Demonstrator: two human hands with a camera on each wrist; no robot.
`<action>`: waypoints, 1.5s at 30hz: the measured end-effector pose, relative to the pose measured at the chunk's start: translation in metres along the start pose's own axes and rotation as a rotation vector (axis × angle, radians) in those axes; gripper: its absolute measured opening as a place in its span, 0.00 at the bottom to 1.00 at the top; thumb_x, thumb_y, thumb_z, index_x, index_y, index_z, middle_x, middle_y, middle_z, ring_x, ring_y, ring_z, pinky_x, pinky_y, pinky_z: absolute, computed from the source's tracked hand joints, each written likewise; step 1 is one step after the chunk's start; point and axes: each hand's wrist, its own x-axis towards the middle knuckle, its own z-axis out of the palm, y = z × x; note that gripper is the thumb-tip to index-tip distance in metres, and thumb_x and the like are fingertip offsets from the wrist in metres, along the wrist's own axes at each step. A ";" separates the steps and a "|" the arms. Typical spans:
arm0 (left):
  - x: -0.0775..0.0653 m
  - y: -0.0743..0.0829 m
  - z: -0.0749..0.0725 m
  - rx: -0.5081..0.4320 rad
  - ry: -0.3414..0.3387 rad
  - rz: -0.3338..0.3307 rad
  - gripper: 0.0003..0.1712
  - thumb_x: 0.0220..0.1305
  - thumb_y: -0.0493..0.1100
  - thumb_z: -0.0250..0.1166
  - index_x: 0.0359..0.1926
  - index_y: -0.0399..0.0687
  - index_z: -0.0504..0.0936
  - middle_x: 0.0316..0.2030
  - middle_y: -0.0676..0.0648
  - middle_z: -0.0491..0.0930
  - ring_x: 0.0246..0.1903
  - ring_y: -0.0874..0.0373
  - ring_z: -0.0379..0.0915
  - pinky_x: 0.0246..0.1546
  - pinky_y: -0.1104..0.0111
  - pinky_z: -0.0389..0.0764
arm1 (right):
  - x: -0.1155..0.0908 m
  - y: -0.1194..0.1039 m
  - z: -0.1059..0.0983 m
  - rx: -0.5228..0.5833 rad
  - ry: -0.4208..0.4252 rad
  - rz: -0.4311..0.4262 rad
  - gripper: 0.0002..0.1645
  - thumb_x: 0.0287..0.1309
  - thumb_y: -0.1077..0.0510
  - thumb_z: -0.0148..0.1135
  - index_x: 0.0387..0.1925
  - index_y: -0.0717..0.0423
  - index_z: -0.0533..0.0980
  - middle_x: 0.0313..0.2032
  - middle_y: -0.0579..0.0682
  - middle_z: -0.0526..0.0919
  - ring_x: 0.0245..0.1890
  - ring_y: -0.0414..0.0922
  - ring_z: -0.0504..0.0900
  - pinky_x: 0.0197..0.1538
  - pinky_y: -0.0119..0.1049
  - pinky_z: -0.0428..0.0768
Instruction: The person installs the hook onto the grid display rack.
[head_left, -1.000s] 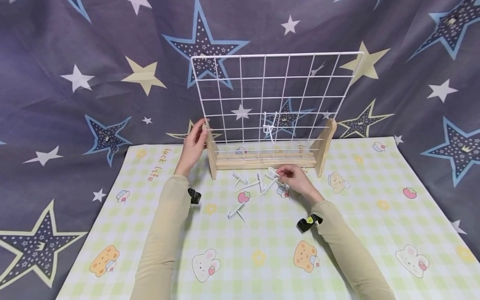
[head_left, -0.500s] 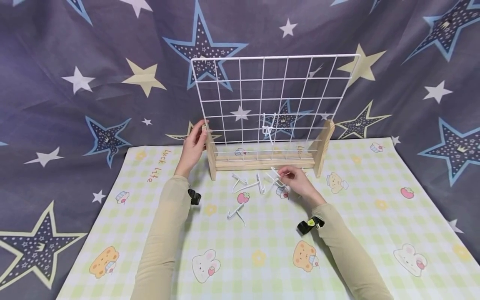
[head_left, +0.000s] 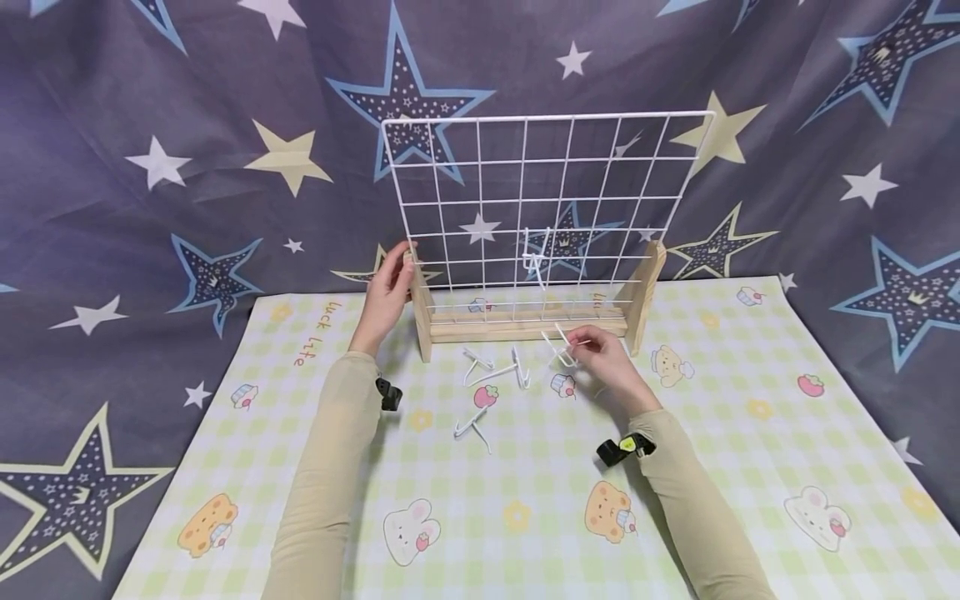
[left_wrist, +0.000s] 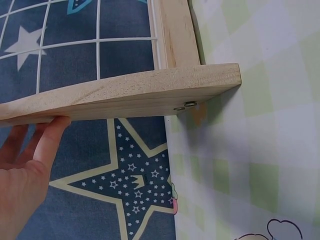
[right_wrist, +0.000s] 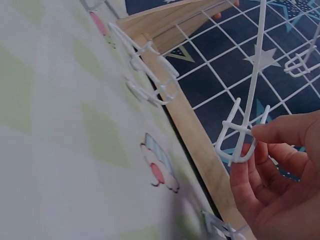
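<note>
The stand [head_left: 480, 331] is gripped at its side by the left hand [head_left: 386, 292]; a hook [right_wrist: 246, 120] is pinched in the right hand [head_left: 606, 360]. Loose hooks [head_left: 519, 367] are spread on the worktop [head_left: 525, 467].

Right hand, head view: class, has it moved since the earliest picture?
Yes: the right hand has shifted to the right, judged against the printed cupcake.

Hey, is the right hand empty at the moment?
No, the right hand is pinching a white wire hook between its thumb and fingers.
</note>
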 end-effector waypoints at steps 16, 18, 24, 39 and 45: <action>-0.005 0.014 0.000 0.011 -0.011 0.008 0.24 0.75 0.39 0.49 0.68 0.38 0.64 0.58 0.27 0.70 0.51 0.42 0.73 0.41 0.57 0.83 | 0.000 -0.014 -0.004 0.146 0.124 -0.064 0.15 0.59 0.73 0.56 0.48 0.77 0.71 0.38 0.54 0.77 0.34 0.39 0.77 0.41 0.29 0.78; -0.005 0.014 0.000 0.008 -0.010 0.009 0.24 0.75 0.39 0.49 0.68 0.38 0.64 0.58 0.27 0.70 0.51 0.41 0.72 0.41 0.57 0.83 | 0.001 -0.019 -0.003 0.173 0.142 -0.081 0.14 0.60 0.74 0.56 0.48 0.77 0.70 0.38 0.55 0.76 0.34 0.38 0.77 0.42 0.27 0.78; -0.004 0.013 0.000 0.008 -0.012 0.006 0.23 0.75 0.39 0.50 0.68 0.38 0.64 0.57 0.28 0.71 0.50 0.42 0.73 0.42 0.57 0.83 | 0.004 -0.033 -0.004 0.245 0.184 -0.135 0.15 0.60 0.75 0.56 0.48 0.80 0.69 0.35 0.50 0.78 0.35 0.37 0.78 0.42 0.26 0.78; -0.004 0.013 -0.001 0.005 -0.020 -0.009 0.24 0.75 0.40 0.49 0.69 0.39 0.64 0.58 0.30 0.71 0.52 0.41 0.73 0.43 0.55 0.82 | 0.024 -0.082 -0.022 0.369 0.280 -0.364 0.10 0.55 0.75 0.59 0.39 0.64 0.78 0.31 0.46 0.77 0.30 0.39 0.74 0.36 0.26 0.76; -0.005 0.014 -0.001 0.006 -0.018 -0.020 0.24 0.75 0.40 0.49 0.69 0.41 0.64 0.58 0.32 0.72 0.53 0.42 0.72 0.45 0.54 0.82 | 0.029 -0.102 -0.021 0.352 0.275 -0.378 0.09 0.56 0.77 0.58 0.40 0.71 0.75 0.31 0.47 0.77 0.29 0.39 0.75 0.36 0.27 0.77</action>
